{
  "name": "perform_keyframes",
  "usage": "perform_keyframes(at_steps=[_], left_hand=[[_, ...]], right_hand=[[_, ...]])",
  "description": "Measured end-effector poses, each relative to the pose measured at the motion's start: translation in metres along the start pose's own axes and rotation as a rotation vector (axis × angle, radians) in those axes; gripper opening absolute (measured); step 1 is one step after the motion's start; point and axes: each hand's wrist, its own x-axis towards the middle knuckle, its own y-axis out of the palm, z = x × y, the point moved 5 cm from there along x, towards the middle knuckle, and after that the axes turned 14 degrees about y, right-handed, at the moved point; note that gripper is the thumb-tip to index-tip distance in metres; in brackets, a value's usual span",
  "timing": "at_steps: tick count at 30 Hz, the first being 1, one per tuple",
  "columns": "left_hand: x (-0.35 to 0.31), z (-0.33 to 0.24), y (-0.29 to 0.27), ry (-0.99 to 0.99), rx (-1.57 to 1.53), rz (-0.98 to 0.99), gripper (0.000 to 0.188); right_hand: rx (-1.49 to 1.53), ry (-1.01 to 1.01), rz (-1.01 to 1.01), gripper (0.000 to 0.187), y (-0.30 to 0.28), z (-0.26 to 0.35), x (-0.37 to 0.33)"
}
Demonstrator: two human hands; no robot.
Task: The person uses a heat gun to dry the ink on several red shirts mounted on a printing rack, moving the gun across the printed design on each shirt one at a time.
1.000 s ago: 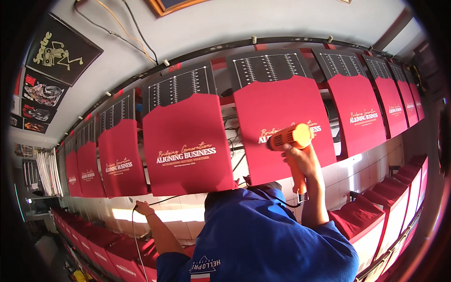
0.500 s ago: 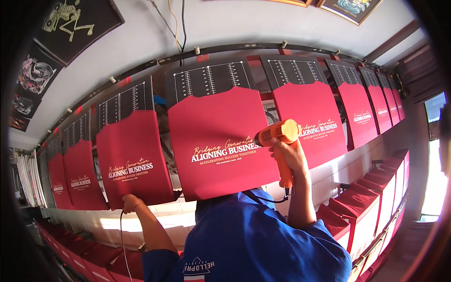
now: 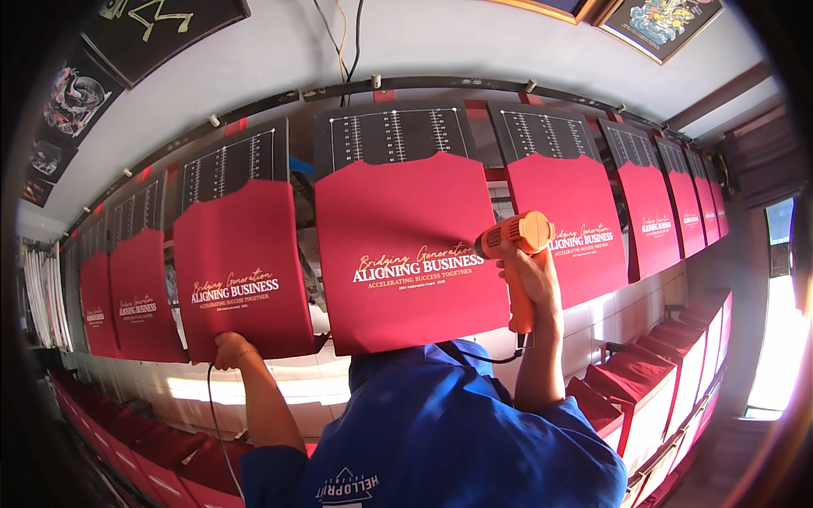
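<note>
My right hand [image 3: 532, 275] is wrapped round the grip of an orange heat gun [image 3: 517, 234]. Its nozzle points left, just over the right end of the white and gold print on a red shirt [image 3: 406, 313]. That shirt lies flat over a black board [image 3: 394, 135] marked with white scales. My left hand [image 3: 233, 350] grips the lower edge of the neighbouring shirt-covered board [image 3: 246, 326]; the fingertips underneath are hidden. A thin cable [image 3: 213, 398] hangs down beside that hand. From the gun's base a black cord [image 3: 487, 359] runs left across my blue shirt.
More boards with printed red shirts [image 3: 648, 212] stretch away on both sides. Lower rows of red-covered boards [image 3: 631, 381] stand at right and left. A dark rail [image 3: 457, 83] runs along the wall behind. Framed pictures [image 3: 660, 25] hang above.
The view has shifted a little, so the middle shirt sits further right. The heat gun stays near the print's right end, and the left hand keeps to the board's lower edge.
</note>
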Motion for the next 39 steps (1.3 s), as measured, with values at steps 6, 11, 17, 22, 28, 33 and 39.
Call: perform_keyframes(at_steps=[6, 11, 17, 22, 28, 33, 39], left_hand=[[-0.009, -0.004, -0.002, -0.017, 0.009, -0.001, 0.071], [-0.001, 0.003, 0.002, 0.007, 0.022, 0.005, 0.071], [-0.005, -0.001, 0.002, 0.02, 0.024, 0.008, 0.072], [0.0, 0.002, 0.004, 0.015, 0.018, 0.001, 0.072], [0.0, 0.002, 0.003, 0.012, 0.037, -0.007, 0.072], [-0.005, -0.002, -0.002, 0.008, 0.027, 0.014, 0.073], [-0.012, -0.008, -0.007, 0.027, -0.012, 0.061, 0.072]], right_hand=[[0.007, 0.028, 0.016, 0.052, -0.002, -0.003, 0.002], [0.008, 0.048, 0.118, 0.051, 0.002, -0.002, 0.003], [-0.036, -0.018, 0.176, 0.053, 0.011, -0.005, 0.009], [-0.092, -0.036, 0.083, 0.051, 0.024, 0.01, -0.002], [-0.085, -0.081, 0.129, 0.05, 0.025, 0.008, 0.009], [-0.069, -0.054, 0.189, 0.052, 0.029, 0.006, 0.015], [-0.15, -0.122, 0.12, 0.053, 0.035, 0.009, 0.012]])
